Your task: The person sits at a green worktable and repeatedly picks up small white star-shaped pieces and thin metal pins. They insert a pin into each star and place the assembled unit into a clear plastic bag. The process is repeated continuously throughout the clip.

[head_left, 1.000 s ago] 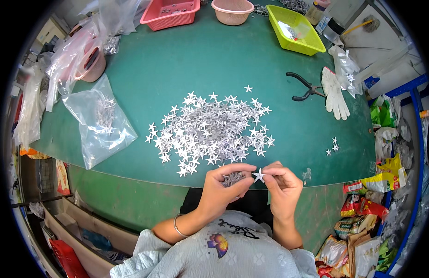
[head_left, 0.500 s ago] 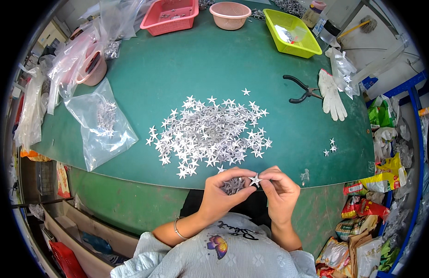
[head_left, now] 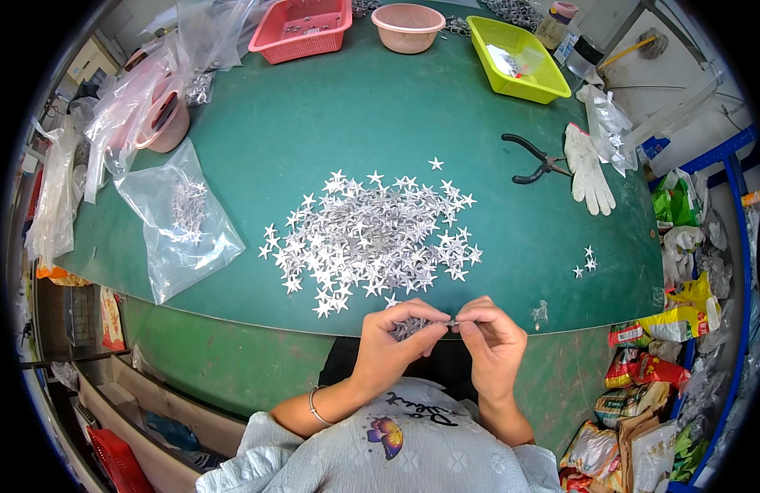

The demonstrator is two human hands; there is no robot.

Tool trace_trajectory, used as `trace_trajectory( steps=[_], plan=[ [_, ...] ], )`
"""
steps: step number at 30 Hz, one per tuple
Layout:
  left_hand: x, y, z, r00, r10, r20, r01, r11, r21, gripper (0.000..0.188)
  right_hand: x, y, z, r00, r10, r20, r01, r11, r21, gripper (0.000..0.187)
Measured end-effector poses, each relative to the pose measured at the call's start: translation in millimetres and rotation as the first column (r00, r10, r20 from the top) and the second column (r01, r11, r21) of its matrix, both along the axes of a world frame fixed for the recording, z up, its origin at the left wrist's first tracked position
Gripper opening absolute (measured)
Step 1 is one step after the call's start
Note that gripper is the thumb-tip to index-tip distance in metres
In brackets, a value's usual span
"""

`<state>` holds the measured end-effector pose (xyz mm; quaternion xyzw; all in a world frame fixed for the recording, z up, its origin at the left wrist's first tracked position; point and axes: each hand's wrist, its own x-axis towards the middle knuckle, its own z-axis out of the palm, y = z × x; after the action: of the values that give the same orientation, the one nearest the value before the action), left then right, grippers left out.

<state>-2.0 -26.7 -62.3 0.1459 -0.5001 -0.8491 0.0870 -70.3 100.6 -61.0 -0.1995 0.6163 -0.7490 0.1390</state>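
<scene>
So the star piece (head_left: 453,323) sits right between the fingertips of both hands, just off the near edge of the green table (head_left: 445,107). It's turned nearly edge-on, so not much of it shows. The right hand (head_left: 495,335) is pinched down on it, thumb against forefinger. The left hand (head_left: 386,338) is curled around a bunch of stars (head_left: 408,329), with its thumb and forefinger almost closed beside the single piece; can't tell if those tips actually grip it.

Handling-wise, I'd guess these are light, stiff little metal castings. Probably not fragile, though the thin points might bend or poke if squeezed hard. Smooth faces could get slippery, so I'd go for a fingertip pinch across the middle, or one arm if a face has to stay visible. The loose pile (head_left: 371,234), just beyond the hands and a bit left, looks tangly with all those arms overlapping; I'd lift from its outer fringe, where single stars lie flat, rather than dig into the middle.
</scene>
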Motion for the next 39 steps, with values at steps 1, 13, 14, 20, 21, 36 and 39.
trace_trajectory(
  steps=[1, 13, 14, 20, 21, 36, 39],
  plan=[
    [0, 0, -2, 1.000, -0.004, -0.003, 0.004, 1.000, 0.023, 0.009, 0, 0, -1, 1.000, 0.000, -0.002, 0.000, 1.000, 0.007, 0.009],
    [0, -1, -7, 0.995, -0.050, 0.087, 0.030, 0.975, 0.222, 0.014, -2, -1, -7, 0.999, 0.012, 0.044, -0.013, 1.000, 0.005, 0.008],
    [0, -1, -8, 0.994, -0.057, 0.089, 0.034, 0.971, 0.236, 0.014, -2, -2, -6, 0.999, 0.011, 0.051, -0.011, 1.000, 0.001, 0.008],
    [-6, 1, 0, 0.993, -0.050, 0.105, 0.024, 0.972, 0.233, 0.010, -5, -3, -8, 1.000, -0.007, 0.020, 0.006, 1.000, 0.025, 0.008],
    [-8, 1, -1, 0.993, -0.056, 0.106, 0.029, 0.971, 0.238, 0.010, -6, -4, -10, 1.000, -0.014, -0.003, 0.014, 0.999, 0.039, 0.009],
    [-20, -1, -18, 0.959, -0.220, -0.181, 0.285, 0.722, 0.631, 0.034, -60, -38, -43, 0.748, 0.283, -0.600, 0.315, 0.645, 0.696, 0.041],
    [-27, -9, -21, 0.954, -0.207, -0.217, 0.286, 0.848, 0.447, 0.034, -58, -36, -47, 0.754, 0.251, -0.607, 0.301, 0.689, 0.659, 0.032]
  ],
)
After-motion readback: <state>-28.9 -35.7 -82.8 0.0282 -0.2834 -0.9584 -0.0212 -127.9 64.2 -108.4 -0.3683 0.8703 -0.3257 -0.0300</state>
